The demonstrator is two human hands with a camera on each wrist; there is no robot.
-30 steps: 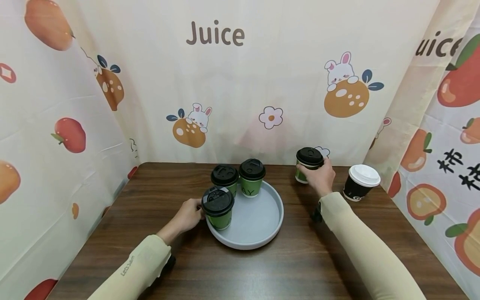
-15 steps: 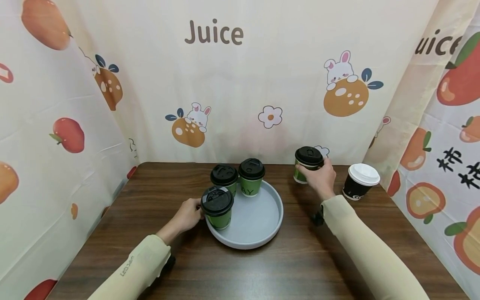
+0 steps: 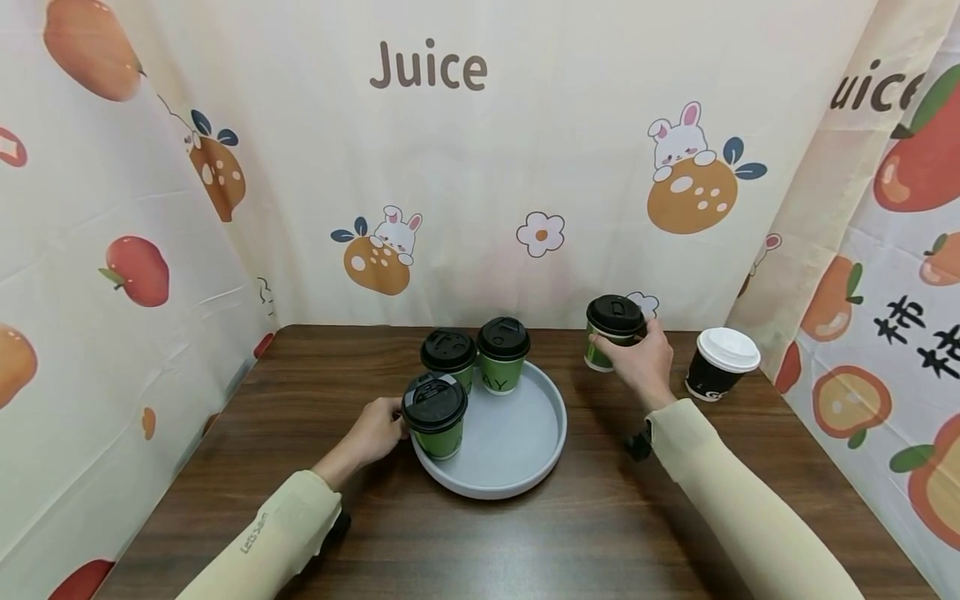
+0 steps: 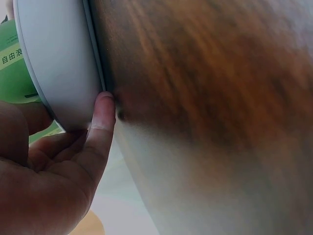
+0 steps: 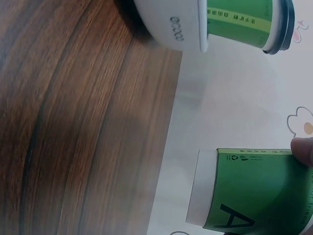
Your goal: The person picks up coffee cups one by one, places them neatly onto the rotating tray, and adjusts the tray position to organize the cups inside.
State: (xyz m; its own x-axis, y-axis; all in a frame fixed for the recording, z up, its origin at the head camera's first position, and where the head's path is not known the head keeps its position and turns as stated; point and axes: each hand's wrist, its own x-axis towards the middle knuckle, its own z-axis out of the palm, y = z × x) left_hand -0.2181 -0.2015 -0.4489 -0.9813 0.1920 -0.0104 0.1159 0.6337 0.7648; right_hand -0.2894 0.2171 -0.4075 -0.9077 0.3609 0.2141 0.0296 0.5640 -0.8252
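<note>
My left hand grips the left rim of a round grey tray. In the left wrist view its thumb lies over the rim and a finger reaches the tray's underside. Three green paper cups with black lids stand upright on the tray's left and back part: a front cup, a back-left cup and a back cup. My right hand holds another green paper cup with a black lid, right of the tray. In the right wrist view that cup's base shows apart from the tabletop.
A black paper cup with a white lid stands on the wooden table, to the right of my right hand. A printed curtain rises behind the table's back edge, with more printed cloth at both sides.
My right hand has moved slightly left with the green paper cup in its grip. The left hand, the tray and the cups on it have stayed in place.
</note>
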